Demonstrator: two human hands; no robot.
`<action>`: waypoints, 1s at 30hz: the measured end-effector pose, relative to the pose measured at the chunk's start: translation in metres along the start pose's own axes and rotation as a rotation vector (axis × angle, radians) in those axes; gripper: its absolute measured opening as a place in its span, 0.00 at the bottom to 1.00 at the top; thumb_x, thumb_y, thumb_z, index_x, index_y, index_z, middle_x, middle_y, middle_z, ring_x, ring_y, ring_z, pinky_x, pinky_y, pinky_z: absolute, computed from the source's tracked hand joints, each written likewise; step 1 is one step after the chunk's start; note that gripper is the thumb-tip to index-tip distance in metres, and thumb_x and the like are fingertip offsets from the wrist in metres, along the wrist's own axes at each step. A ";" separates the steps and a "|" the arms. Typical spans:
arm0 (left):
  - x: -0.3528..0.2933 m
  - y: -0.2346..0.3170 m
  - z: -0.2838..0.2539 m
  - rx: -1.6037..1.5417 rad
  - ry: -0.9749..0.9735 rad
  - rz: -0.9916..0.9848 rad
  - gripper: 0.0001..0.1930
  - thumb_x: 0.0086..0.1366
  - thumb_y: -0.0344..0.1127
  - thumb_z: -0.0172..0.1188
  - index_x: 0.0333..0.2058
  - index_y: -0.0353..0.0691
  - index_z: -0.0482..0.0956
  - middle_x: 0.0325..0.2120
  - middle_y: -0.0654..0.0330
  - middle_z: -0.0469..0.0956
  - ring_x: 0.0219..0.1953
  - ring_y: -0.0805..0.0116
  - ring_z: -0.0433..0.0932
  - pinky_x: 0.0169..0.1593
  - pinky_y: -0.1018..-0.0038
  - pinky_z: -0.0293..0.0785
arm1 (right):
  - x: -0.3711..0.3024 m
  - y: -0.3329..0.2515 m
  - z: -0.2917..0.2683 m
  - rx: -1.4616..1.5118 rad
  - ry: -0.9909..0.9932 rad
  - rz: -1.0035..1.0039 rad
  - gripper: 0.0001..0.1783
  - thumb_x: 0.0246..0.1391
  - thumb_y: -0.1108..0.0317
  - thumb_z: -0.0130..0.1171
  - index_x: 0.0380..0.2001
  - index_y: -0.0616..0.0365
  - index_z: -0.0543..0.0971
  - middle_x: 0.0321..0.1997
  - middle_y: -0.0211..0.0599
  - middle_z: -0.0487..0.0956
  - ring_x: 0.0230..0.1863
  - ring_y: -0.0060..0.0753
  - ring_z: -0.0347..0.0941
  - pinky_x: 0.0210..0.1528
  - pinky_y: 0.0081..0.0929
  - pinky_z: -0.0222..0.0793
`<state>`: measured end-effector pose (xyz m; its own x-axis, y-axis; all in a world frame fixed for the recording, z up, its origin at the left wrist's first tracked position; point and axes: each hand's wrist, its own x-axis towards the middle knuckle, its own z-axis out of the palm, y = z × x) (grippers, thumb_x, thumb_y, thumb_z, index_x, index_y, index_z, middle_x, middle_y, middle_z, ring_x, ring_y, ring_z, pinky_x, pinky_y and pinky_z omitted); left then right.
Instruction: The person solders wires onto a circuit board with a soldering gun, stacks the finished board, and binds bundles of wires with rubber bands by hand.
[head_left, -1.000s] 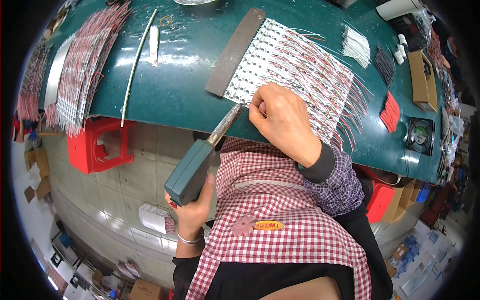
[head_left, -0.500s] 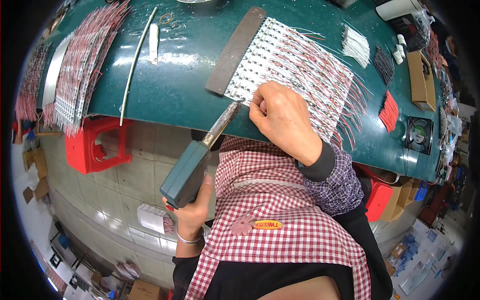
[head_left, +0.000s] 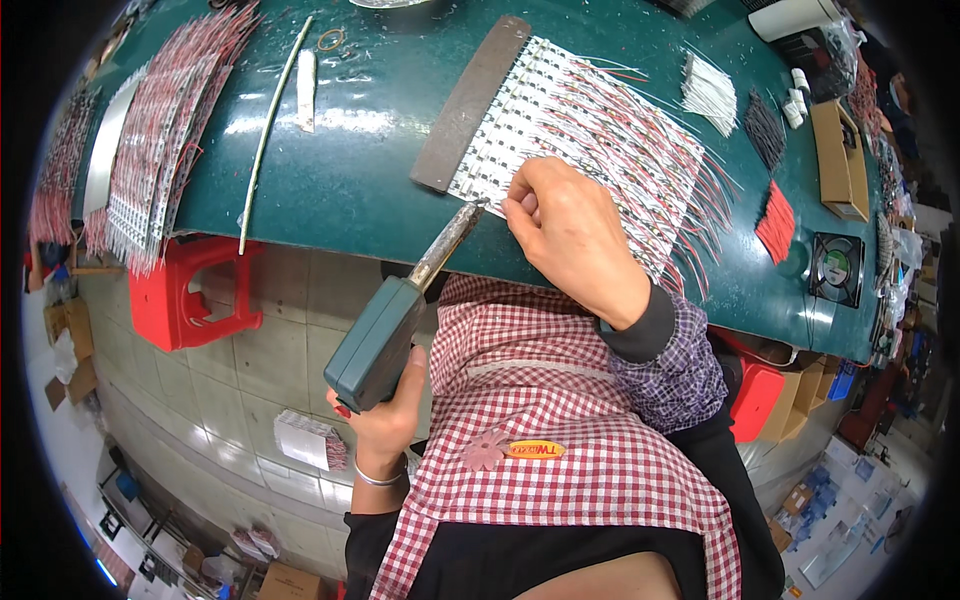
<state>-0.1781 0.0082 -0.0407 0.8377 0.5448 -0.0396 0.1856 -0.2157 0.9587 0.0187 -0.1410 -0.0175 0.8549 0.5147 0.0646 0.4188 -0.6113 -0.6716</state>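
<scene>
My left hand (head_left: 388, 420) is wrapped round the dark green body of a soldering gun (head_left: 376, 340). Its long metal barrel slants up to the right, and the tip is at the near left corner of a white circuit board panel (head_left: 498, 125). Rows of small dark parts line that panel, and many red, white and black wires (head_left: 625, 150) trail off it to the right. Over the panel's near edge, my right hand (head_left: 578, 240) has thumb and forefinger pinched together just right of the tip. What they pinch is hidden by the fingers.
A dark flat bar (head_left: 472, 105) lies along the panel's left edge. Wired panels (head_left: 165, 140) are stacked at the left, near a thin pale rod (head_left: 272, 140). White (head_left: 710, 92), black (head_left: 765, 130) and red (head_left: 775, 222) bundles lie right, beside a small fan (head_left: 836, 268).
My right hand has shifted very slightly, its fingertips still close to the soldering tip. The soldering gun's body has moved slightly up and right in view.
</scene>
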 end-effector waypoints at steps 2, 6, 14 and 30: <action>0.000 -0.003 -0.001 0.027 -0.006 0.029 0.12 0.55 0.19 0.59 0.39 0.28 0.74 0.25 0.60 0.75 0.20 0.79 0.70 0.23 0.82 0.65 | 0.001 0.000 0.000 -0.007 -0.001 0.010 0.04 0.47 0.73 0.56 0.24 0.63 0.73 0.27 0.48 0.76 0.29 0.51 0.74 0.30 0.43 0.69; 0.001 -0.005 -0.001 0.035 -0.020 0.057 0.13 0.54 0.18 0.60 0.40 0.28 0.74 0.26 0.60 0.75 0.20 0.79 0.70 0.23 0.81 0.66 | 0.002 0.001 0.000 -0.036 -0.019 0.025 0.04 0.47 0.73 0.56 0.24 0.63 0.73 0.27 0.47 0.76 0.28 0.51 0.74 0.30 0.42 0.68; 0.001 -0.004 0.000 0.011 -0.039 0.021 0.13 0.54 0.18 0.60 0.40 0.29 0.75 0.27 0.60 0.76 0.20 0.79 0.70 0.23 0.81 0.66 | 0.005 0.006 0.001 -0.047 -0.022 -0.013 0.05 0.46 0.72 0.57 0.23 0.63 0.73 0.26 0.47 0.75 0.27 0.50 0.73 0.29 0.42 0.68; -0.001 -0.004 -0.002 -0.013 0.085 0.014 0.13 0.53 0.18 0.59 0.39 0.27 0.75 0.26 0.60 0.75 0.18 0.78 0.68 0.22 0.80 0.64 | 0.006 0.008 0.005 -0.094 -0.015 -0.029 0.05 0.45 0.73 0.57 0.21 0.62 0.74 0.24 0.45 0.75 0.26 0.45 0.73 0.29 0.39 0.68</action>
<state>-0.1812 0.0103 -0.0441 0.7933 0.6088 -0.0028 0.1672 -0.2135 0.9625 0.0255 -0.1399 -0.0258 0.8380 0.5410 0.0717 0.4705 -0.6498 -0.5969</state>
